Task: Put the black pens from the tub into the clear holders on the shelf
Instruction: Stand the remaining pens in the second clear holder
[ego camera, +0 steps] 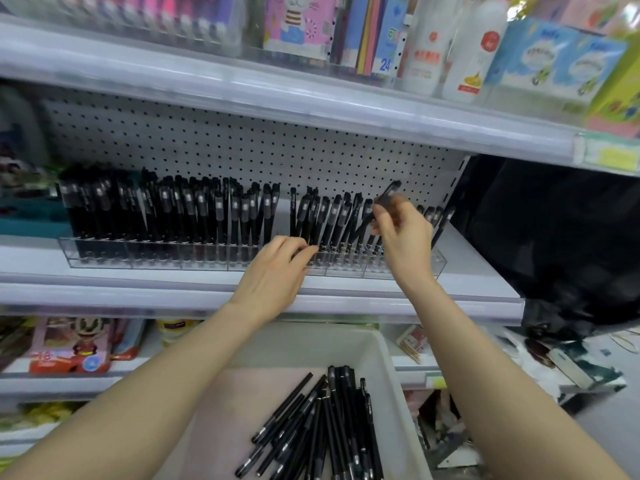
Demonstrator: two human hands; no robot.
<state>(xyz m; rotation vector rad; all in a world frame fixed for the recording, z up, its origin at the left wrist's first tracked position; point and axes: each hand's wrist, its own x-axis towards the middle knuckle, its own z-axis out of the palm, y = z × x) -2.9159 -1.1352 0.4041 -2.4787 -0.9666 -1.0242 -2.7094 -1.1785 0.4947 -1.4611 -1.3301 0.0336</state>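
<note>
Our right hand (403,237) pinches one black pen (385,199) between thumb and fingertips. The pen is tilted, and its lower end sits among the pens standing in the right part of the clear holders (156,256). Our left hand (277,268) is at the front of the holders near their middle, with its fingers curled against the standing pens (329,220) — whether it grips any we cannot tell. More pens (329,427) lie loose in the tub (389,362), below and in front of the holders.

The slant is our main worry. If we push down at this angle, the tip may catch a neighbour or a divider and lever the leaning pens over toward the holders' right end. Our left fingers could also drag a pen out as they draw back. The holders look like light plastic, so a hard push might slide them along the shelf (450,301). A dropped pen would probably land in the tub, but to the right of the tub it would fall into clutter.

Above the holders there is free room up to the upper shelf (311,109), with the pegboard (242,143) behind. A bare slot shows near the holders' middle, while their left part is packed tight. Past their right end the shelf stops close to a black bag (554,237) — there is little room to swing that way.
</note>
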